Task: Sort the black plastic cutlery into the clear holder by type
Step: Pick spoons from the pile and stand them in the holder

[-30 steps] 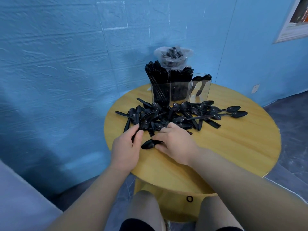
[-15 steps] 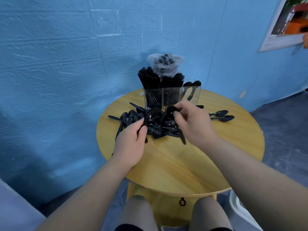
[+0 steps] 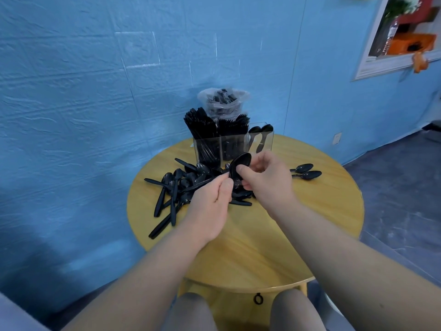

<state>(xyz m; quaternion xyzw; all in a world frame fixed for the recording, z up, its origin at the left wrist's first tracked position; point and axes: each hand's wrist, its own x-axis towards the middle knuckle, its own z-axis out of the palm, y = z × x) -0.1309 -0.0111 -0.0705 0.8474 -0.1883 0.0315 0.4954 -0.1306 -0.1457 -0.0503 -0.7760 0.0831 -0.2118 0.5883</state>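
Note:
A pile of black plastic spoons (image 3: 181, 187) lies on the round wooden table (image 3: 250, 247), left of centre. The clear holder (image 3: 232, 145) stands at the table's far edge; its left and middle compartments are packed with black cutlery, and its right one holds a few spoons (image 3: 259, 133). My right hand (image 3: 267, 177) pinches a black spoon (image 3: 241, 162) by its bowl, raised just in front of the holder. My left hand (image 3: 210, 206) grips a spoon handle (image 3: 202, 182) over the pile, close against the right hand.
A clear plastic bag (image 3: 223, 102) of more black cutlery sits behind the holder against the blue wall. Two spoons (image 3: 306, 172) lie apart on the table's right side. My knees show below the near table edge. Grey floor lies to the right.
My right hand took a spoon from near the table's front and lifted it toward the holder. My left hand rose from the pile and closed on a spoon handle beside it.

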